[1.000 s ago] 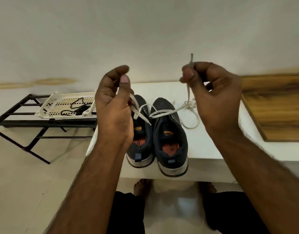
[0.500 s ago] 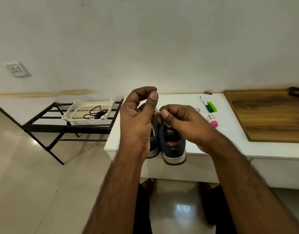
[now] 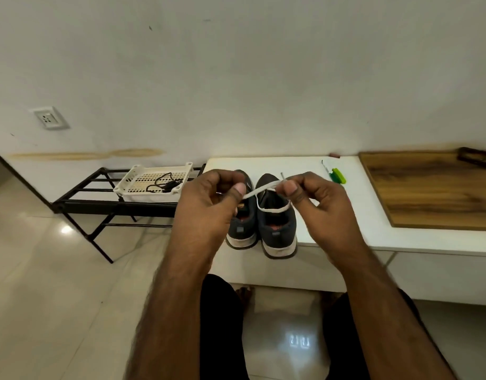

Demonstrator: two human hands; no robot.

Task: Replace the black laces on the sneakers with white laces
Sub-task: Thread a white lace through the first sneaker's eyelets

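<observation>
Both hands are up over the 2 sneakers (image 3: 263,215), which sit side by side on the white tabletop (image 3: 313,171), heels toward the person. The left hand (image 3: 211,207) has its fingers curled and pinches one stretch of the white lace (image 3: 261,189) between thumb and forefinger; the right hand (image 3: 315,204) pinches the other end, with the stiff tip poking up just above the thumb. Between them the lace runs fairly taut, and a slack loop drops onto the right-hand sneaker's opening. I cannot tell which eyelets it passes through; the hands hide most of the tongue area. The black laces (image 3: 161,183) lie in a white basket (image 3: 129,185) on the dark rack (image 3: 80,197) to the left, so I judge that part done. A green tool (image 3: 337,176) lies near the far edge, and a wooden board (image 3: 433,190) sits well to the right. The lace looks flat, soft and light: it will flop and twist wherever it is not held, and likely slip through a loose pinch. I would take it right behind the hard tip for threading, and keep the other end pinned so it does not pull out of the shoe. The sneakers seem light enough to shift if the lace is tugged hard
</observation>
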